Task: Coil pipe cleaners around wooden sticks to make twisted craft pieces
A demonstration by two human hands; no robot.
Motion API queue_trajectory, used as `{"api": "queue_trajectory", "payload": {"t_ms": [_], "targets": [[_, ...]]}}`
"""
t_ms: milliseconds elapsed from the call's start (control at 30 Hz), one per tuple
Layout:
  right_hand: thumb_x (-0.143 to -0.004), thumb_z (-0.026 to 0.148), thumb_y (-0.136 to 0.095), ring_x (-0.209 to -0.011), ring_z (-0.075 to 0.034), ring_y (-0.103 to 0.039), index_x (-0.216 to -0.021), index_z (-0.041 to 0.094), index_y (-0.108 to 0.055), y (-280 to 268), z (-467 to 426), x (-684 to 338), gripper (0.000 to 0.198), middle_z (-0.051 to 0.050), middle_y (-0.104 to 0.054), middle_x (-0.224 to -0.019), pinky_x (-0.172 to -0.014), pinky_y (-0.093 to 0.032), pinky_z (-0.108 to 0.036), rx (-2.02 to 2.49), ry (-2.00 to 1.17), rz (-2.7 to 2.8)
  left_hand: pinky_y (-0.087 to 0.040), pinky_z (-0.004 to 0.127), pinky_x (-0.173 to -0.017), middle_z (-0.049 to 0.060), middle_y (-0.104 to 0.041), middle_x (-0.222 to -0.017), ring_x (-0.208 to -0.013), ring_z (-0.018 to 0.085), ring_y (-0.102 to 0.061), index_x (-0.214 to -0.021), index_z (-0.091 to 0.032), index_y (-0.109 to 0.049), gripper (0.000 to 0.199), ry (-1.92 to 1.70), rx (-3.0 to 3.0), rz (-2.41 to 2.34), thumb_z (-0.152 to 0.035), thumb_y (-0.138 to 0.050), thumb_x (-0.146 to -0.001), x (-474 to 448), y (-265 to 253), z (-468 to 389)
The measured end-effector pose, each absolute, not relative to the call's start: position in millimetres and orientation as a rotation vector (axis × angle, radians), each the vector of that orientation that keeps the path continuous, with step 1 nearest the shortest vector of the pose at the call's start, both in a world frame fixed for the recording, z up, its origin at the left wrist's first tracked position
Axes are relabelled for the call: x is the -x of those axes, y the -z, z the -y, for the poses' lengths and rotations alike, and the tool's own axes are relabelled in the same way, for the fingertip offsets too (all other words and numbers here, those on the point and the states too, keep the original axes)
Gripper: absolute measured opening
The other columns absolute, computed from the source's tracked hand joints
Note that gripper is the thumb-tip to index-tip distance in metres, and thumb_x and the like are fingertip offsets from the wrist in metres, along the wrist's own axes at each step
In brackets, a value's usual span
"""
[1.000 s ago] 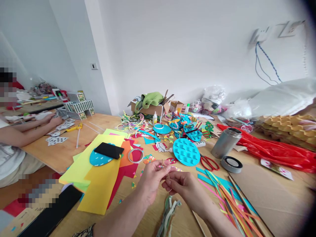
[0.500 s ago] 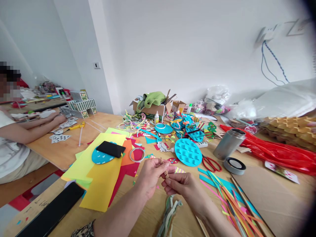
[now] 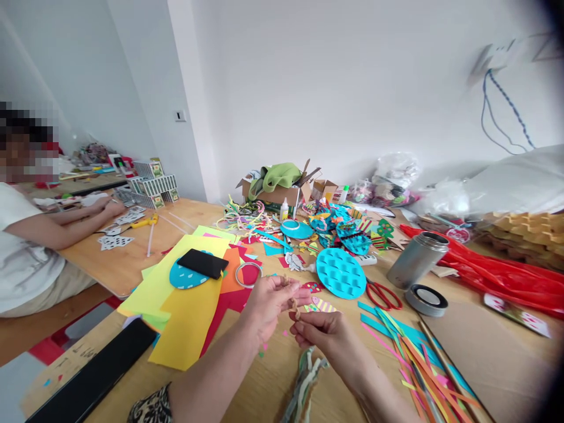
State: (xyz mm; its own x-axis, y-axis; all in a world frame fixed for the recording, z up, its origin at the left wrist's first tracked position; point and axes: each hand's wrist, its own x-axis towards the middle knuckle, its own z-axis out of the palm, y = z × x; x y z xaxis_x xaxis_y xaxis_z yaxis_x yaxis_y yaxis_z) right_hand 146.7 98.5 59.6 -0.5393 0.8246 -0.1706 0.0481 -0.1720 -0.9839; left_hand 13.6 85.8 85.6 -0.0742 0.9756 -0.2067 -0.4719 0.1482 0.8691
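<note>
A short brown twisted cord (image 3: 295, 306), perhaps yarn, stretches between my two hands above the table. My left hand (image 3: 268, 302) is closed on its upper part, thumb against fingers. Just below and to the right, my right hand (image 3: 321, 332) pinches the lower end. How far the cord runs inside the fingers is hidden. Under my right wrist lies a bundle of green, white and brown yarn strands (image 3: 304, 379). Beyond my hands are a blue dimpled disc (image 3: 341, 273), red-handled scissors (image 3: 385, 295) and a silver ring (image 3: 248, 274).
At left, yellow paper (image 3: 189, 329) lies under a black phone (image 3: 202, 262), near a long black object (image 3: 94, 370). Right of me stand a steel flask (image 3: 416, 261), its lid (image 3: 426, 300) and colored paper strips (image 3: 408, 352). Another person (image 3: 26, 235) sits far left beside a playing-card structure (image 3: 154, 187).
My hands have drawn slightly apart, and more of the brown cord shows between them. The whole view has shifted a little, with the table things now farther right.
</note>
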Motion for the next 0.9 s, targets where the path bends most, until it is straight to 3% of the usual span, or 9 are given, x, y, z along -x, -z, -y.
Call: {"api": "queue_trajectory", "payload": {"t_ms": [200, 333, 600, 900], "targets": [[-0.069, 0.050, -0.067, -0.062, -0.014, -0.060, -0.075, 0.012, -0.071, -66, -100, -154, 0.039, -0.006, -0.068, -0.069, -0.061, -0.046, -0.026, 0.980, -1.883, 1.455, -0.051, 0.034, -0.076, 0.012, -0.071, -0.075, -0.070, 0.021, -0.068, -0.078, -0.009, -0.059, 0.019, -1.379, -0.670, -1.018, -0.021, -0.071, -0.069, -11, -87, -87], [-0.068, 0.052, -0.067, -0.057, -0.012, -0.060, -0.073, 0.010, -0.069, -64, -102, -156, 0.042, -0.009, -0.069, -0.069, -0.055, -0.046, -0.024, 1.034, -1.962, 1.347, -0.052, 0.034, -0.076, 0.013, -0.071, -0.076, -0.070, 0.021, -0.069, -0.078, -0.008, -0.060, 0.023, -1.403, -0.693, -1.010, -0.024, -0.073, -0.068, -9, -84, -89], [-0.062, 0.037, -0.078, -0.051, -0.007, -0.058, -0.071, 0.012, -0.067, -54, -100, -149, 0.029, -0.003, -0.068, -0.063, -0.050, -0.044, -0.018, 0.908, -2.020, 1.184, -0.051, 0.037, -0.079, 0.013, -0.071, -0.076, -0.075, 0.023, -0.069, -0.081, -0.009, -0.059, 0.024, -1.375, -0.718, -0.997, -0.026, -0.072, -0.069, -12, -79, -88], [-0.061, 0.031, -0.079, -0.050, -0.009, -0.059, -0.071, 0.013, -0.065, -52, -98, -146, 0.026, -0.003, -0.069, -0.064, -0.050, -0.046, -0.020, 0.930, -2.006, 1.162, -0.051, 0.037, -0.078, 0.013, -0.071, -0.077, -0.077, 0.024, -0.068, -0.080, -0.009, -0.060, 0.025, -1.381, -0.753, -1.016, -0.028, -0.071, -0.069, -13, -81, -87]]}}
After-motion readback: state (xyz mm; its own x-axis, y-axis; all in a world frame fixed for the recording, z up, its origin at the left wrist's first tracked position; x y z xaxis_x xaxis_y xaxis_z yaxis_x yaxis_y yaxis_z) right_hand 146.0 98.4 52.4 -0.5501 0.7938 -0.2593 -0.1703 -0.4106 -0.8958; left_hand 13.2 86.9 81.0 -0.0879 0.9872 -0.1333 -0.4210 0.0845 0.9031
